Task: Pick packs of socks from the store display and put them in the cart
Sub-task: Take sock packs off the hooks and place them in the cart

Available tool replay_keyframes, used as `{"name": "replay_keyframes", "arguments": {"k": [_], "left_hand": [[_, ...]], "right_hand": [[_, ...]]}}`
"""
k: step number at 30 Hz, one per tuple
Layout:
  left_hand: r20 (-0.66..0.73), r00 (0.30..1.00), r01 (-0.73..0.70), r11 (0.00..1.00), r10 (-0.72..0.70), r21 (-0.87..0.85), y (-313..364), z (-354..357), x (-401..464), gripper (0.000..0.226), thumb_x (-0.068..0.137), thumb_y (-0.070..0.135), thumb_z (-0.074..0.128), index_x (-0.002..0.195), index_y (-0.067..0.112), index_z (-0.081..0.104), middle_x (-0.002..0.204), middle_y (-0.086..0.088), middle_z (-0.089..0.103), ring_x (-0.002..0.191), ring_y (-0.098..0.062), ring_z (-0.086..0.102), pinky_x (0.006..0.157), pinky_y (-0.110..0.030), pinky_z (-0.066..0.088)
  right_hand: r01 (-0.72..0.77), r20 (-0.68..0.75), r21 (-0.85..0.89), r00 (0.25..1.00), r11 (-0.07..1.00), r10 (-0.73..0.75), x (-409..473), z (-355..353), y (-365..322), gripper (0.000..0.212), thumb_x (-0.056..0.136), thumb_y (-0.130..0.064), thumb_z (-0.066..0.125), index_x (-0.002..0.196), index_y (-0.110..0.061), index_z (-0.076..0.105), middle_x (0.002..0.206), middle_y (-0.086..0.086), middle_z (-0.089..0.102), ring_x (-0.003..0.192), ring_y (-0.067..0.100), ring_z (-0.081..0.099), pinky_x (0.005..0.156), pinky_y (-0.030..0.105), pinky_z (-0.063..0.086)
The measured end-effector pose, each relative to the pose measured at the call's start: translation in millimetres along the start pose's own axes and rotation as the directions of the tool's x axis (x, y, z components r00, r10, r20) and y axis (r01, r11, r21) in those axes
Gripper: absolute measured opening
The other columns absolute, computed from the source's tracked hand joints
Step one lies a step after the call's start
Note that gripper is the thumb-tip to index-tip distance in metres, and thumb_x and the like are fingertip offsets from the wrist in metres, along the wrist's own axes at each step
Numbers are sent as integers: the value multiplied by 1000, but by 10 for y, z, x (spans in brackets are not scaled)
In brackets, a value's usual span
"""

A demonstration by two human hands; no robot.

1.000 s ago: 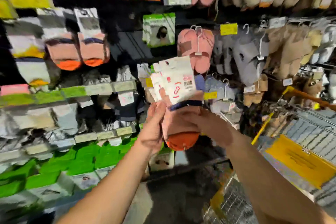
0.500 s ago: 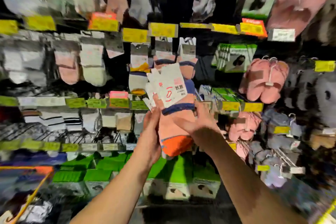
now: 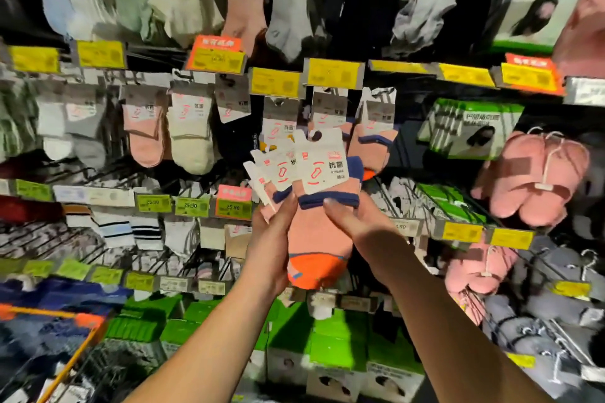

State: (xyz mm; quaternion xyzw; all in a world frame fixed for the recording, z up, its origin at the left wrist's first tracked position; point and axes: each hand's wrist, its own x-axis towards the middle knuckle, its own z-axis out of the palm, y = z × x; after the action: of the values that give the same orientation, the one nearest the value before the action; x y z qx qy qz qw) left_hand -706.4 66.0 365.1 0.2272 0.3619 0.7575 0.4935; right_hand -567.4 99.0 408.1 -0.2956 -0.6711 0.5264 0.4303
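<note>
I hold a bundle of pink sock packs [image 3: 316,226] with navy cuffs, orange toes and white card labels [image 3: 322,168], raised in front of the store display. My left hand [image 3: 273,242] grips the bundle's left side, fingers curled round the fanned packs. My right hand [image 3: 352,219] grips the right side, thumb across the navy cuff. More packs of the same pink socks [image 3: 373,141] hang on the hooks just behind. The cart [image 3: 70,360], with an orange rim, shows at the bottom left corner.
Rows of hanging socks [image 3: 190,137] fill the wall with yellow and green price tags [image 3: 275,82]. Green boxes [image 3: 337,343] line the bottom shelf. Pink slippers [image 3: 530,177] and grey slippers [image 3: 556,330] hang on metal hooks at the right.
My view has swung left from the cart side to the sock wall. Both hands keep hold of the same bundle, which now sits higher, close to the matching hanging packs.
</note>
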Motion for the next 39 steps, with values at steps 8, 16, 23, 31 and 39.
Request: {"name": "replay_keyframes", "arguments": {"k": [8, 16, 23, 31, 39], "left_hand": [[-70, 993, -97, 995, 100, 36, -16, 267, 262, 49, 93, 22, 67, 139, 15, 51, 126, -13, 70, 112, -29, 70, 92, -46, 57], [-102, 982, -161, 987, 162, 16, -94, 239, 349, 64, 85, 28, 68, 144, 13, 48, 132, -15, 66, 122, -33, 64, 106, -53, 47], [-147, 953, -240, 957, 264, 162, 21, 145, 214, 68, 69, 50, 79, 131, 31, 60, 125, -1, 71, 119, -26, 66, 108, -56, 45], [-107, 947, -273, 936, 302, 225, 262, 120, 174, 69, 69, 57, 77, 131, 31, 59, 123, 2, 72, 115, -23, 68, 106, -53, 46], [-3, 966, -257, 963, 258, 74, 372, 243, 191, 66, 81, 33, 68, 141, 14, 50, 127, -9, 70, 116, -25, 68, 94, -42, 54]], "right_hand": [[-17, -70, 162, 997, 987, 29, 543, -297, 135, 14, 102, -22, 56, 110, -27, 66, 91, -20, 76, 88, -3, 71, 73, 13, 53], [-156, -41, 564, 976, 811, 216, 809, -494, 223, 35, 84, -25, 71, 118, -16, 69, 118, 13, 73, 113, 34, 67, 108, 55, 45], [-103, -31, 679, 985, 727, 169, 729, -563, 227, 51, 73, -26, 80, 120, -12, 68, 123, 13, 71, 116, 31, 67, 106, 50, 47], [10, -193, 497, 976, 868, 99, 744, -727, 156, 30, 102, -15, 48, 129, -19, 60, 120, 7, 73, 108, 24, 71, 83, 36, 58], [53, -347, 322, 936, 945, 66, 1015, -978, 18, 31, 103, -21, 53, 132, -16, 59, 121, 7, 72, 112, 24, 69, 92, 40, 55]]}}
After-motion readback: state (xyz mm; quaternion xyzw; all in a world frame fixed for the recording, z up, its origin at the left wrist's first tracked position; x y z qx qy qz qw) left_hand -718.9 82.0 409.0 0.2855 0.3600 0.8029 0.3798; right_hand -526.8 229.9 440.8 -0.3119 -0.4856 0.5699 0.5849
